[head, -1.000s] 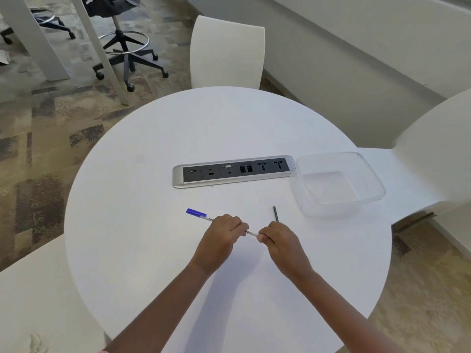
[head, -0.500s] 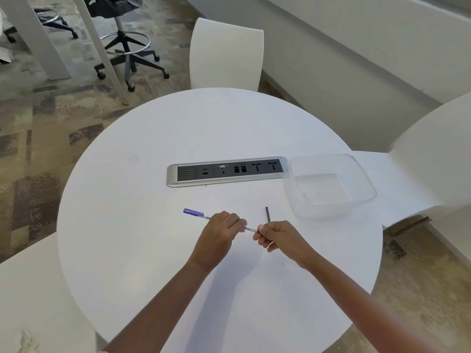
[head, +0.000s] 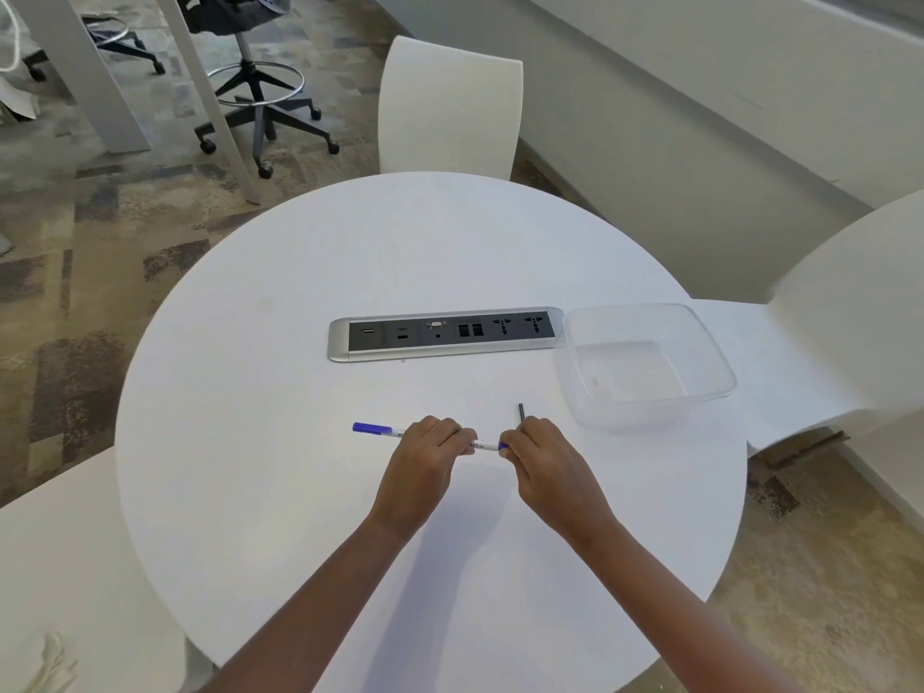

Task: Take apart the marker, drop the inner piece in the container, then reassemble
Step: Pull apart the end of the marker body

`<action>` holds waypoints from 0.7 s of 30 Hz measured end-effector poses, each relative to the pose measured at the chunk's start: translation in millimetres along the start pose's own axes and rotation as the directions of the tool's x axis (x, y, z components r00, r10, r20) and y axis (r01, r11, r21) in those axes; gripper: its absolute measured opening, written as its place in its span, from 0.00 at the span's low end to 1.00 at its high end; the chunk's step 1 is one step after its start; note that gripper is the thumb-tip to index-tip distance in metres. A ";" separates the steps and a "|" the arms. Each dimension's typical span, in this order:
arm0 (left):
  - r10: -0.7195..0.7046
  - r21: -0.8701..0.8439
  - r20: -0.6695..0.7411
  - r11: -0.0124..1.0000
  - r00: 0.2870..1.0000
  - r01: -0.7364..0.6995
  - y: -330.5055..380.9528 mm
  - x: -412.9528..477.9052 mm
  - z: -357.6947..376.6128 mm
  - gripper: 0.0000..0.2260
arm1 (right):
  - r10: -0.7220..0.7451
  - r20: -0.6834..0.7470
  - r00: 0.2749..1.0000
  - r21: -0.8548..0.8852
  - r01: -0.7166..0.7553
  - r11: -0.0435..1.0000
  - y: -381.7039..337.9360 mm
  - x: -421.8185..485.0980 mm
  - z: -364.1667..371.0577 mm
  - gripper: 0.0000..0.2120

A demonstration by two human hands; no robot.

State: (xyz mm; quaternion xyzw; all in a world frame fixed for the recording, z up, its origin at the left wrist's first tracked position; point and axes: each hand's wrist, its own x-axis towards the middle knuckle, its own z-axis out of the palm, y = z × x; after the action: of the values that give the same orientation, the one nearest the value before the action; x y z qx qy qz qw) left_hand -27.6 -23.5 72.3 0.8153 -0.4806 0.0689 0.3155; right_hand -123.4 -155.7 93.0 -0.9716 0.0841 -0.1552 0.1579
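Observation:
A slim white marker [head: 482, 446] with a blue cap [head: 366, 428] at its left end is held level just above the round white table [head: 300, 302]. My left hand [head: 430, 450] grips the middle of its barrel. My right hand [head: 540, 455] pinches the blue piece at the marker's right end. A thin dark stick [head: 520, 411], the inner piece, pokes up from behind my right hand; whether that hand holds it or it lies on the table I cannot tell. The clear plastic container [head: 700, 332] stands empty at the right, apart from both hands.
A grey power and socket strip [head: 445, 335] is set into the table's middle, left of the container. White chairs stand at the far side [head: 450, 102], the right [head: 850, 292] and the near left [head: 55, 567]. A black swivel chair [head: 260, 92] stands on the carpet beyond.
My right hand's fingers have shifted on the marker's right end, where a blue tip now shows. The view has moved a little; both hands stay in the same spot.

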 end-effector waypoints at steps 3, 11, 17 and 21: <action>-0.010 -0.007 -0.002 1.000 1.000 0.010 -0.8 0.6 -0.8 0.07 | -0.011 0.007 1.000 0.004 0.011 1.000 -0.9 1.2 2.0 0.03; 0.038 0.022 -0.003 0.999 0.999 -0.038 0.2 1.4 -2.5 0.07 | -0.029 0.086 0.996 0.007 0.029 1.000 4.8 0.4 -0.6 0.04; 0.099 0.050 -0.017 0.994 0.995 -0.098 -0.1 5.3 -3.7 0.10 | 0.236 0.262 0.936 0.341 -0.319 0.884 4.0 3.0 -1.7 0.10; 0.126 0.063 -0.004 0.990 0.992 -0.125 -1.5 7.7 -4.8 0.11 | 0.377 0.574 0.727 0.578 -0.686 0.443 4.4 11.8 -12.9 0.17</action>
State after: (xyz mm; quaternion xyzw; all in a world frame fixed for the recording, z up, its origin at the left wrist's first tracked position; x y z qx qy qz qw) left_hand -21.3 -26.0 78.6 0.7927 -0.5272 0.1068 0.2868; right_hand -117.1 -165.9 106.4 -0.7411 0.2871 0.0652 0.6034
